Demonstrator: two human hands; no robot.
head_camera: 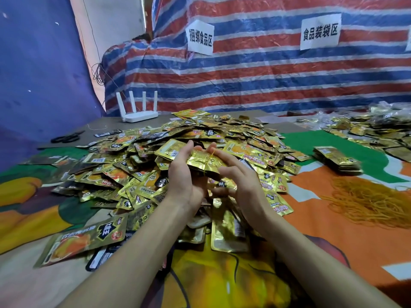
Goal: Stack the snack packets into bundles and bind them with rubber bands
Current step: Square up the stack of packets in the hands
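My left hand [184, 174] grips a stack of gold snack packets [200, 160] from its left side, above a big heap of loose gold packets [142, 172]. A yellow rubber band [210, 157] runs across the stack. My right hand [235, 174] is at the stack's right side, its index finger hooked in the band and the other fingers spread loosely. A bound bundle [335, 160] lies to the right on the cloth. A pile of yellow rubber bands [369, 201] lies at the right.
A white router [139, 113] with several antennas stands at the back left, black scissors [66, 137] near it. More gold packets [378, 127] cover the far right. A striped tarp [266, 70] with paper signs hangs behind. The table wears a colourful printed cloth [333, 236].
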